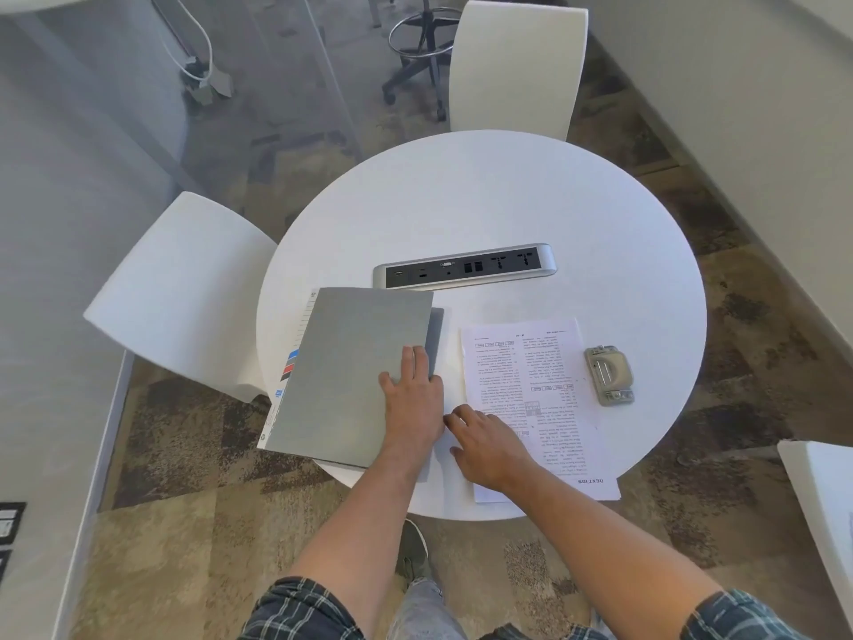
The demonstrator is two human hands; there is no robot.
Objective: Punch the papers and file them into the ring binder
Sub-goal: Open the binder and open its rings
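— What do I have on the far left?

— A white chair tucked against the round white table. Then the ring binder: a grey cover, closed, lying flat, with coloured index tabs in blue, red and black showing along its left edge. Its long axis runs away from me and leans slightly to the right; the spine side faces right, toward my hands, and its near corner overhangs the table edge.

— And my left hand?

— My left hand rests flat on the binder's right edge, fingers straight and together, pointing away from me. It grips nothing; it only presses on the cover.

— The right hand?

— My right hand sits just right of the left one, fingers loosely spread, fingertips on the near-left part of the papers. I cannot tell whether it pinches the sheet's edge or merely touches it.

— How do the papers lie?

— White printed sheets, stacked, the text upside down to me. Their long axis runs away from me, tilted a little left at the far end. They lie right of the binder, near it but apart.

— Farther right?

— The hole punch, beige and metal, just beyond the papers' right edge. Past my hands, a grey power strip is set into the table, with another white chair behind it.
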